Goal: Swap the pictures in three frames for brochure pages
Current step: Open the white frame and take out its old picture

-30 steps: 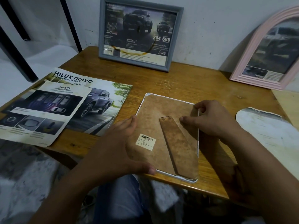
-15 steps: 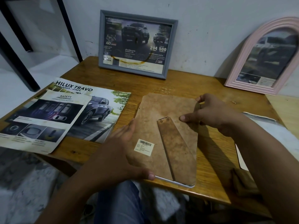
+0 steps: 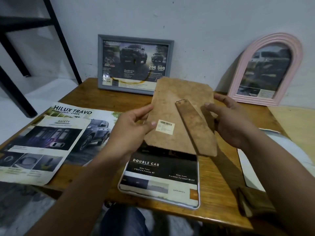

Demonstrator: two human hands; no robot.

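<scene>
We see the wooden surface (image 3: 219,176), with the white frame (image 3: 198,189) face down at its near edge, a brochure page (image 3: 163,172) inside. Above it we hold the brown backing board (image 3: 177,116): our left hand (image 3: 131,132) pinches its left edge between thumb and fingers; our right hand (image 3: 233,121) grips the right edge.

A pale, scuffed wall (image 3: 204,23) rises behind a wooden table (image 3: 219,189) with a warm, streaked grain. To the left, black metal furniture legs (image 3: 15,92) stand on a whitish floor (image 3: 42,92). The light is dim and bluish, leaving soft shadows on the wall and tabletop.
</scene>
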